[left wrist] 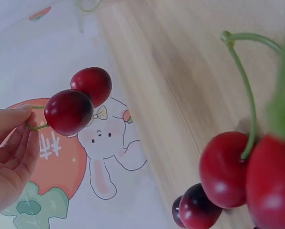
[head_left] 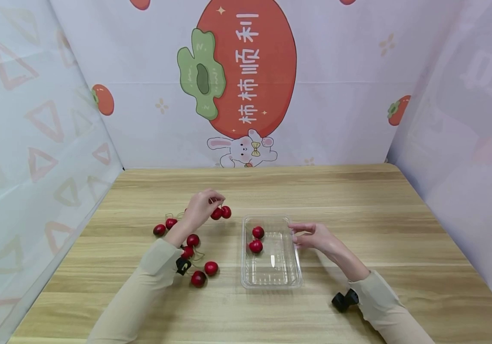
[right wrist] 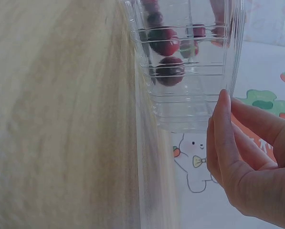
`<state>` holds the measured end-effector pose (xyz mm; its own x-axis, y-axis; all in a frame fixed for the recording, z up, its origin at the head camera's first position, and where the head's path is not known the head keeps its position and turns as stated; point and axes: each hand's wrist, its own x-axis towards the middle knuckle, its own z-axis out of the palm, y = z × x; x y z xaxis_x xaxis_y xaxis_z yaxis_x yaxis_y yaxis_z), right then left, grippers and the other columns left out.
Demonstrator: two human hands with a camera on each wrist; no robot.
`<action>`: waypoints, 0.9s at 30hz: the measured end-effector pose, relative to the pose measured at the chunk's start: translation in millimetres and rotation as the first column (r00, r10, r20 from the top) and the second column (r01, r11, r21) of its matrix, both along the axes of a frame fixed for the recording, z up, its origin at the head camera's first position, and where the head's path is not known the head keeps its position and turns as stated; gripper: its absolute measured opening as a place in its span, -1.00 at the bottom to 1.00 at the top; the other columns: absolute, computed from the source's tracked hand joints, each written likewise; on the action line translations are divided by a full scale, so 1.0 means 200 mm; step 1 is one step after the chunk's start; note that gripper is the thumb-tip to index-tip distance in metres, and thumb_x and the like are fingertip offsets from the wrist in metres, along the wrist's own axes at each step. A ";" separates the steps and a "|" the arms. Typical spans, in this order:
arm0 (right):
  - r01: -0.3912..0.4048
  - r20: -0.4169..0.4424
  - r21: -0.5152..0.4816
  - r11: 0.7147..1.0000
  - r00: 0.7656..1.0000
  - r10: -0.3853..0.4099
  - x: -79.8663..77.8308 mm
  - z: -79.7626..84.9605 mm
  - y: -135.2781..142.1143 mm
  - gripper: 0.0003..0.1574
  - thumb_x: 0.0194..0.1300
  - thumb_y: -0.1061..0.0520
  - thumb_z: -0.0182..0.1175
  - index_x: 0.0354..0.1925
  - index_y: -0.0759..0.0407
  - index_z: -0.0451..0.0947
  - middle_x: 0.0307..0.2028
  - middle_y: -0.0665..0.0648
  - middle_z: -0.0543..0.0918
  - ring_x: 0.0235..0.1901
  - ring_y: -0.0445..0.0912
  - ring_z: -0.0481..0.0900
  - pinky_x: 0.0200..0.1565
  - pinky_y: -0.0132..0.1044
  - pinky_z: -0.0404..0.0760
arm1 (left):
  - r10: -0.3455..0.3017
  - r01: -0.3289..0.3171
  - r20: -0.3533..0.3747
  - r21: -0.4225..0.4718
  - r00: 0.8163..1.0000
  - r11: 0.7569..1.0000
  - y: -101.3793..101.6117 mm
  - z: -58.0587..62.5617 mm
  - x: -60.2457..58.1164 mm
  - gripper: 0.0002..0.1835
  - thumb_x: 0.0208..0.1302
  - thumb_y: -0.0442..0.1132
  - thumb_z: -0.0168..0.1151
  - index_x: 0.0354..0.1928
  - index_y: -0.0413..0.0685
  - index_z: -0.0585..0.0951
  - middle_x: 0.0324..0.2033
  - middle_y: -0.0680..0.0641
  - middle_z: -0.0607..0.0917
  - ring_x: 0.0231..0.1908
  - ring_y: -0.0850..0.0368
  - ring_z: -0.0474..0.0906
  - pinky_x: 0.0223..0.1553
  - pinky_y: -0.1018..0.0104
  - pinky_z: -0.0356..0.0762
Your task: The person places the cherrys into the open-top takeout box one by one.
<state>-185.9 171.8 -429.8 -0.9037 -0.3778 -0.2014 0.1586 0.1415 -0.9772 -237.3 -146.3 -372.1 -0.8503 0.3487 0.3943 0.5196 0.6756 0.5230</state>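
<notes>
**Cherry pair (left wrist: 74, 104) held by its stems**

My left hand (head_left: 200, 209) pinches the stems, left of the clear container (head_left: 277, 263), where two cherries (head_left: 256, 246) lie. My right hand (head_left: 321, 239) touches its right rim; from here I can't tell whether it pinches. I judge this the carrying step: next calls for moving right, then lowering.

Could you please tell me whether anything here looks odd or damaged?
The backdrop looks turned sideways: in the head view, its printed persimmon has its leafy top pointing left. The cherries and plastic container show no obvious damage.
</notes>
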 end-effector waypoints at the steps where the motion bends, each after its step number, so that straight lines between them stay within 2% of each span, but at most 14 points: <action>1: -0.001 -0.001 -0.001 1.000 1.000 0.001 0.00 0.00 0.00 -0.35 0.07 0.28 0.20 0.13 0.46 0.26 0.03 0.46 0.35 -0.24 -0.05 0.56 -0.17 -0.20 0.55 | 0.002 -0.002 -0.009 0.007 1.000 1.000 0.00 0.01 0.00 -0.89 0.05 -0.47 0.20 -0.34 -0.28 0.64 -0.39 -0.12 0.64 -0.40 0.06 0.55 -0.36 0.29 0.53; 10: -0.003 0.001 -0.003 1.000 1.000 0.003 0.00 0.00 0.00 -0.34 0.06 0.29 0.20 0.13 0.47 0.25 0.03 0.46 0.35 -0.22 -0.01 0.56 -0.16 -0.17 0.55 | -0.016 0.020 -0.083 0.057 0.996 0.998 0.06 0.04 0.03 -0.91 0.04 -0.47 0.22 -0.37 -0.28 0.64 -0.43 -0.11 0.64 -0.44 0.09 0.54 -0.41 0.33 0.53; 18: 0.006 0.003 0.003 1.000 1.000 -0.006 0.00 0.01 0.00 -0.35 0.06 0.30 0.20 0.12 0.46 0.26 0.02 0.44 0.36 -0.25 -0.08 0.56 -0.18 -0.22 0.56 | -0.038 0.049 -0.112 0.100 0.993 0.994 0.10 0.07 0.04 -0.91 0.05 -0.45 0.22 -0.37 -0.24 0.65 -0.44 -0.09 0.63 -0.44 0.11 0.54 -0.42 0.35 0.51; 27: 0.002 -0.006 0.000 1.000 1.000 -0.002 0.01 0.01 0.00 -0.36 0.08 0.30 0.19 0.13 0.47 0.25 0.03 0.46 0.36 -0.25 -0.04 0.57 -0.18 -0.21 0.56 | -0.069 0.089 -0.125 0.160 0.990 0.983 0.17 0.06 0.04 -0.92 0.04 -0.46 0.22 -0.38 -0.27 0.64 -0.44 -0.09 0.64 -0.45 0.13 0.54 -0.39 0.39 0.52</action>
